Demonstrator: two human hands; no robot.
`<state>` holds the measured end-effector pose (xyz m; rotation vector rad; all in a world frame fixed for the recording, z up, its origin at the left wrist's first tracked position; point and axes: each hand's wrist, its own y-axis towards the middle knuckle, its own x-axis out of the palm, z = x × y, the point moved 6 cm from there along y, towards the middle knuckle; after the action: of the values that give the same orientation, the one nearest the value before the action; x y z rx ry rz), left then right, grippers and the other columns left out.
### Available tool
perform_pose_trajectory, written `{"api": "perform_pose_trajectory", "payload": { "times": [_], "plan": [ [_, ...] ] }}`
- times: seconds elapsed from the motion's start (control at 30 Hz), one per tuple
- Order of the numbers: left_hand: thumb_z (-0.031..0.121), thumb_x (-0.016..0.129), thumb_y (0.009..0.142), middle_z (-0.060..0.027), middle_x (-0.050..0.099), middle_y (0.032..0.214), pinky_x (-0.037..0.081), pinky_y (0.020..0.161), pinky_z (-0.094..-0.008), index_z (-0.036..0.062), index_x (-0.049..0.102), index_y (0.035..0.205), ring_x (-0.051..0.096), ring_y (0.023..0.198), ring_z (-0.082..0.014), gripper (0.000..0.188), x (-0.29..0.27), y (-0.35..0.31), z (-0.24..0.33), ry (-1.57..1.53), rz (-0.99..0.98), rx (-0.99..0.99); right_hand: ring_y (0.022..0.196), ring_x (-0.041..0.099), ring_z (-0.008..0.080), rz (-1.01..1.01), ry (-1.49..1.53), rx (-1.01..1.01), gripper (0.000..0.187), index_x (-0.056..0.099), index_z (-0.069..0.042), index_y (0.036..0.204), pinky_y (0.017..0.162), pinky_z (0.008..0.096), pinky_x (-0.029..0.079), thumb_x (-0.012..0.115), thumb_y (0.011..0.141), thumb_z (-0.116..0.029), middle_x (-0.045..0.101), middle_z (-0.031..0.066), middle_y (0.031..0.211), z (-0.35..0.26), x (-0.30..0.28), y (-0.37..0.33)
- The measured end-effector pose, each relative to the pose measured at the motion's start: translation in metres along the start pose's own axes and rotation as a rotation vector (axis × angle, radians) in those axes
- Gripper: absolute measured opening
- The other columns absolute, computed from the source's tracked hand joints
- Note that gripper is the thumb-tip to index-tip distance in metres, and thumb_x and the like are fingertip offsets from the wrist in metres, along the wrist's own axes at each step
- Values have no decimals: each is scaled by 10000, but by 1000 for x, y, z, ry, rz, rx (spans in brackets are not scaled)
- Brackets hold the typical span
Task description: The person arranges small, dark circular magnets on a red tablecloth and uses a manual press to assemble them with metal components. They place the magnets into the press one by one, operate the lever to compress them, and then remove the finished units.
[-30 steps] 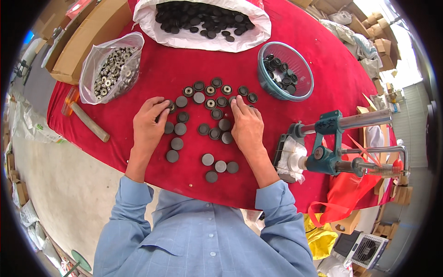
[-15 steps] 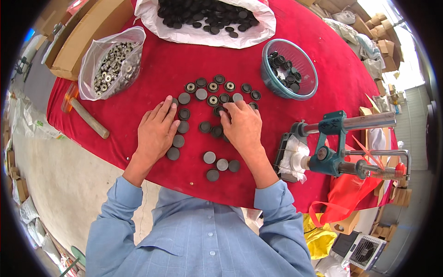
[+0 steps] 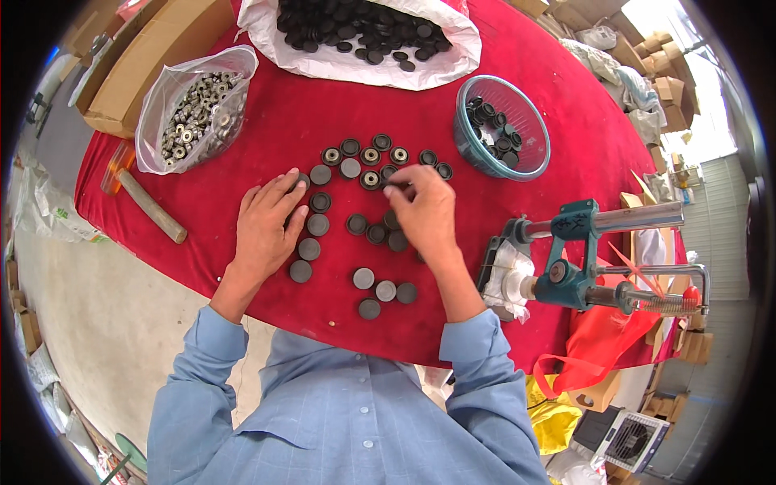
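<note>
At my far left, a wooden-handled hammer (image 3: 152,206) lay untouched, beside a clear plastic bag (image 3: 153,121) well stocked with loose metal rings (image 3: 194,121). My left hand (image 3: 271,218) was open, its fingertips against the upper end of a column of round black caps (image 3: 309,249) on the red cloth (image 3: 275,105). The caps lay scattered between my hands, and I judged the work only partly done: at least 4 showed a metal ring in the middle, several sat hollow side up with none visible, and flat-faced ones hid their insides. Above them, a white sack (image 3: 449,61) held a large loose supply. My right hand (image 3: 427,208) was curled over the nearer caps; whether it pinched 1, I couldn't tell. Further right, a plastic basket (image 3: 531,121) held more black pieces, and the teal hand press (image 3: 575,220) stood untouched.
</note>
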<state>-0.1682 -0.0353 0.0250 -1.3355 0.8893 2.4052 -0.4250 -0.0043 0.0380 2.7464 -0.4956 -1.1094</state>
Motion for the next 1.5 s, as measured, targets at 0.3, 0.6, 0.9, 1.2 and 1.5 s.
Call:
{"api": "perform_pose_trajectory", "payload": {
  "times": [0.3,0.6,0.9,1.2,1.5],
  "plan": [
    [102,787,864,-148,615,1431,439,1107,-487,48,715,1255,581,1300,-365,401,-2,24,34,-152,69,39,862,718,357,156,-233,-268,127,696,-45,979,772,460,576,749,865,-32,719,130,954,13,-8,46],
    [142,799,859,-150,581,1431,394,1122,-515,53,722,1229,528,1335,-355,389,47,56,62,-7,4,155,1015,710,345,80,-428,-423,248,691,-29,1050,920,465,569,704,805,3,725,150,1140,12,12,26],
    [149,846,803,-79,600,1344,403,1052,-494,84,729,1200,514,1293,-308,419,68,66,60,33,-63,165,1120,679,319,72,-683,-473,327,698,-4,1106,994,473,526,709,783,-50,701,163,1252,3,22,12],
    [22,831,847,-15,715,912,546,729,-314,20,705,1098,676,813,-150,281,38,75,26,-675,15,-230,1091,614,298,122,-345,-361,213,750,-70,1075,953,465,474,719,864,-82,659,81,1144,-5,1,10],
    [38,743,929,-120,783,984,577,803,-304,21,785,1182,743,884,-176,257,24,94,-27,-472,113,-217,1000,586,264,46,-517,-432,88,742,-77,931,881,434,445,732,852,-114,615,73,1038,-3,16,8]
  ]
}}
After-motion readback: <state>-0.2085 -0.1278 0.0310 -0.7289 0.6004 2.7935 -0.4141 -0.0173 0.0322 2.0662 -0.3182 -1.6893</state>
